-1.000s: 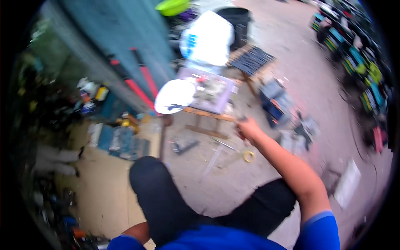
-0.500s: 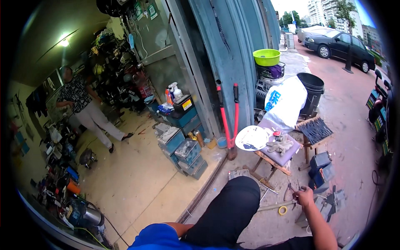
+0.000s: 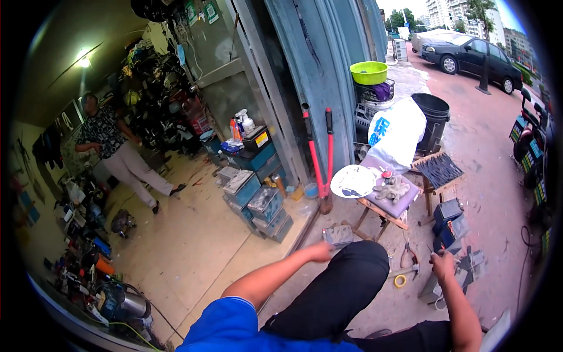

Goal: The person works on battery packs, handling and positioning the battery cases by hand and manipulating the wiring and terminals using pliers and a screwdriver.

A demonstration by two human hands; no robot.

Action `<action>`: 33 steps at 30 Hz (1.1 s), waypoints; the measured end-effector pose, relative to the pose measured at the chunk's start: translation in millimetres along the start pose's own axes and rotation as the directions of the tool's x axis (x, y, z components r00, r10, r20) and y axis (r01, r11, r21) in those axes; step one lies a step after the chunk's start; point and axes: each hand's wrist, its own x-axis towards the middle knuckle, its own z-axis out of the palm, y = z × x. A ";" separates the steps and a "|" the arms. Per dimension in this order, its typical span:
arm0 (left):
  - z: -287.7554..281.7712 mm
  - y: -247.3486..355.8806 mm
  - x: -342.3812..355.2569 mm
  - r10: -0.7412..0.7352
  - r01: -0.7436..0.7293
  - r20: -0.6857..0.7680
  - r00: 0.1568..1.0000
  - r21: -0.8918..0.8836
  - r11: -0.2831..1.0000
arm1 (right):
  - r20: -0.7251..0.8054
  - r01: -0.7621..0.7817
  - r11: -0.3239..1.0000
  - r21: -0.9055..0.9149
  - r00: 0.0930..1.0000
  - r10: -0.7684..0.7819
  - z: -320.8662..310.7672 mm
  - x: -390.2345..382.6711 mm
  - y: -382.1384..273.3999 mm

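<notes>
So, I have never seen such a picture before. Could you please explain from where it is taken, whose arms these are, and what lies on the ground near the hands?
The round, bent picture comes from a wide camera worn on a person's head, looking down. The arms in blue sleeves belong to that person, who sits at a workshop doorway. The left hand rests by the raised knee, near a small grey box. The right hand reaches to the ground, where pliers and a yellow tape ring lie; whether it holds something I cannot tell. Ahead is a low wooden stool bearing a white plate and gloves, with red bolt cutters leaning behind. Another person stands inside.
</notes>
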 end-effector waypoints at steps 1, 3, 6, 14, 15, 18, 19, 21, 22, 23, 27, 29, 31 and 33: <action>-41.9 33.2 10.4 -0.046 0.050 0.081 0.996 -0.048 0.998 | 0.000 -0.009 1.000 -0.004 1.000 0.009 0.9 0.8 8.9; -86.6 86.9 20.2 0.146 -0.179 -0.254 0.956 -0.113 0.977 | -0.080 0.137 0.981 -0.136 0.986 -0.148 5.8 16.8 32.9; -140.5 175.5 37.2 0.251 -0.339 -0.317 0.915 -0.262 0.904 | -0.067 0.136 0.972 -0.190 0.986 -0.151 16.0 30.7 51.5; -145.8 330.4 79.3 0.642 -0.672 -0.197 0.741 -0.217 0.708 | -0.122 0.034 0.948 -0.318 0.990 -0.077 -25.1 -51.3 -12.4; -136.6 348.0 88.2 0.713 -0.734 -0.177 0.679 -0.178 0.655 | -0.137 0.023 0.946 -0.323 0.988 -0.071 -36.1 -46.4 3.4; -148.8 364.9 96.0 0.738 -0.741 -0.071 0.671 -0.022 0.671 | -0.226 -0.044 0.926 -0.376 0.973 -0.046 -59.3 -55.1 -21.4; -153.1 376.9 98.1 0.764 -0.764 -0.010 0.645 -0.019 0.645 | -0.260 -0.071 0.919 -0.388 0.965 -0.035 -73.7 -57.5 -0.1; -155.9 400.9 107.7 0.790 -0.798 0.119 0.602 0.034 0.602 | -0.446 -0.168 0.926 -0.337 0.895 0.000 -95.3 -67.8 12.0; -150.5 416.9 115.5 0.794 -0.809 0.164 0.586 0.051 0.586 | -0.522 -0.193 0.937 -0.292 0.853 0.013 -108.2 -71.4 25.4; -143.5 432.4 120.5 0.789 -0.813 0.203 0.579 0.075 0.578 | -0.555 -0.239 0.928 -0.287 0.831 0.043 -121.7 -78.7 37.5; -121.5 473.4 119.4 0.779 -0.817 0.255 0.573 0.110 0.565 | -0.607 -0.431 0.867 -0.251 0.768 0.206 -148.7 -96.5 52.1; -109.1 468.9 118.7 0.782 -0.814 0.233 0.577 0.084 0.575 | -0.481 -0.532 0.806 -0.258 0.794 0.370 -151.1 -95.3 48.0; -99.2 455.1 114.3 0.792 -0.821 0.228 0.566 0.074 0.565 | -0.429 -0.553 0.781 -0.292 0.805 0.410 -144.9 -92.4 40.1; -89.2 436.2 110.8 0.783 -0.808 0.228 0.579 0.036 0.588 | -0.373 -0.569 0.753 -0.329 0.811 0.450 -136.2 -87.2 44.5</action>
